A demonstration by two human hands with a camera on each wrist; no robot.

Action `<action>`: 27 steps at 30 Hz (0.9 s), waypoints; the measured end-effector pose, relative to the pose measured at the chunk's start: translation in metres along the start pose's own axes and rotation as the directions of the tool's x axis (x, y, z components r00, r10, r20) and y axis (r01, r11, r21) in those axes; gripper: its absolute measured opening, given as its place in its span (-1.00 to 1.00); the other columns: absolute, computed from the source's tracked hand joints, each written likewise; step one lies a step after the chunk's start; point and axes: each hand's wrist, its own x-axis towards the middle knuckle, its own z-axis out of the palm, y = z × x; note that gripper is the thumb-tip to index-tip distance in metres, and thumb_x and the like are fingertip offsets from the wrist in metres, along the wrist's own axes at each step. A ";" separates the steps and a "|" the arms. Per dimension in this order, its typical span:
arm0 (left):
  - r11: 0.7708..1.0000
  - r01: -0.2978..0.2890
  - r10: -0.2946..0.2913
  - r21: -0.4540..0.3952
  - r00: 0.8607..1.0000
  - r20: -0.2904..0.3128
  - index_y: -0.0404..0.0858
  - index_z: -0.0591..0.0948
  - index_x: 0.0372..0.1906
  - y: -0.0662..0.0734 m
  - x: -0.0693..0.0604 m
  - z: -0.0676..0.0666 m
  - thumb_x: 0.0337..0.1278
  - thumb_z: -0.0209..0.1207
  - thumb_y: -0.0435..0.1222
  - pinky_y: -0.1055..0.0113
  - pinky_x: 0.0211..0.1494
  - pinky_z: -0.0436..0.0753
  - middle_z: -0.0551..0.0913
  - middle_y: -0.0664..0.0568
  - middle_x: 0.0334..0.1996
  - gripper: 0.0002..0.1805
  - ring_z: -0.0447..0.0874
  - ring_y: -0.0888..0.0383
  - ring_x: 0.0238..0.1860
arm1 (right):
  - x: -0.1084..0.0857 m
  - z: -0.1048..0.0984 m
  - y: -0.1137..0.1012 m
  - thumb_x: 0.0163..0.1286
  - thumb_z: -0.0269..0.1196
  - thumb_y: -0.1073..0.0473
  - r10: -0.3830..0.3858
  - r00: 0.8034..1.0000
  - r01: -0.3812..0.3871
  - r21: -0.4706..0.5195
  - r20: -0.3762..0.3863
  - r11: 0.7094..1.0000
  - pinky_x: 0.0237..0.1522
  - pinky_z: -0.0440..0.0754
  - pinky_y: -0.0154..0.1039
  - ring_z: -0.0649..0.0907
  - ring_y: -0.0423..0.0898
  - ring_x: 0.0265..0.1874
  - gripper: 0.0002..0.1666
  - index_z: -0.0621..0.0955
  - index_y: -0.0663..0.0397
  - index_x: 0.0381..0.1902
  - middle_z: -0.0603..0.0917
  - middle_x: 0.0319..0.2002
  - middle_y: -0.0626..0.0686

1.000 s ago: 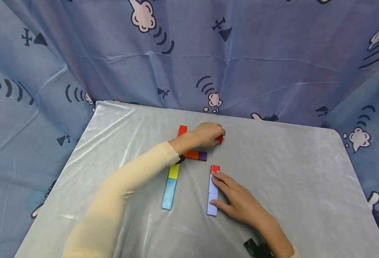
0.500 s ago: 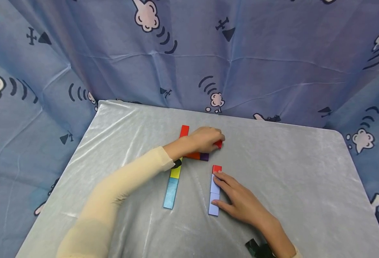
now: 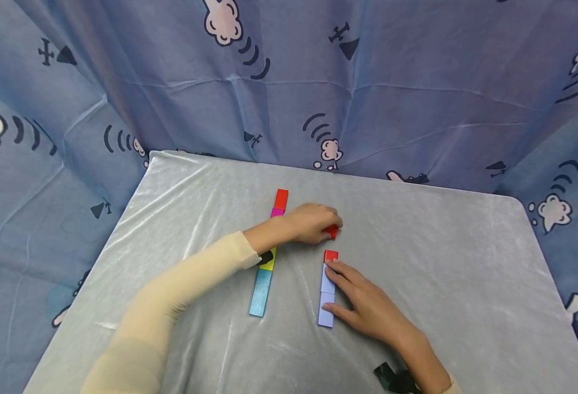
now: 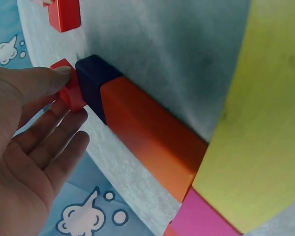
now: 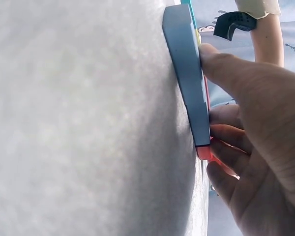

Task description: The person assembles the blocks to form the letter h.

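Note:
My left hand [image 3: 312, 223] pinches a small red block [image 3: 333, 230] between thumb and fingers. In the left wrist view this red block [image 4: 72, 90] is against or very near the end of a dark purple block [image 4: 97, 81], which adjoins an orange block [image 4: 147, 132]. The orange one meets the row at its yellow block [image 4: 260, 98] and magenta block [image 4: 204, 216]. My right hand [image 3: 369, 309] rests with thumb and fingertips on a second row, made of two lavender blocks [image 3: 326, 310] with a red block [image 3: 331, 255] at the far end.
The left row runs from a light blue block [image 3: 260, 293] at the near end to a red block [image 3: 281, 198] at the far end. My left forearm crosses it. Grey cloth covers the table [image 3: 441, 262]; a patterned blue curtain [image 3: 289, 82] hangs behind.
My left hand has moved toward me with the red block, down to the end of the orange and purple blocks, now hidden in the head view. The right hand has stayed in place.

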 end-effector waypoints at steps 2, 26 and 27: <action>1.000 -0.001 0.001 0.002 1.000 0.008 -0.12 0.72 0.24 0.000 -0.003 0.003 0.45 0.27 -0.23 0.26 0.20 0.71 0.76 0.05 0.02 -0.66 0.69 0.11 0.00 | 0.001 0.001 0.000 0.34 0.49 -0.16 -0.007 1.000 0.007 -0.001 -0.003 1.000 0.46 0.58 0.09 0.51 0.08 0.52 -0.08 0.49 0.16 0.51 0.45 0.56 0.11; 1.000 -0.001 0.001 -0.019 1.000 -0.010 -0.12 0.73 0.21 0.007 -0.018 0.016 0.45 0.23 -0.30 0.28 0.11 0.71 0.75 0.04 -0.02 -0.68 0.67 0.12 -0.05 | 0.001 0.001 -0.001 0.35 0.49 -0.14 0.001 1.000 -0.001 0.003 0.006 1.000 0.45 0.58 0.10 0.51 0.09 0.51 -0.07 0.48 0.19 0.52 0.45 0.56 0.12; 1.000 -0.002 0.002 -0.022 1.000 -0.012 -0.12 0.73 0.21 0.008 -0.018 0.016 0.45 0.23 -0.30 0.28 0.12 0.71 0.75 0.04 -0.02 -0.68 0.68 0.12 -0.05 | 0.001 0.000 -0.001 0.34 0.50 -0.15 0.007 1.000 -0.007 0.005 0.012 1.000 0.46 0.58 0.10 0.51 0.08 0.52 -0.07 0.48 0.18 0.52 0.44 0.57 0.11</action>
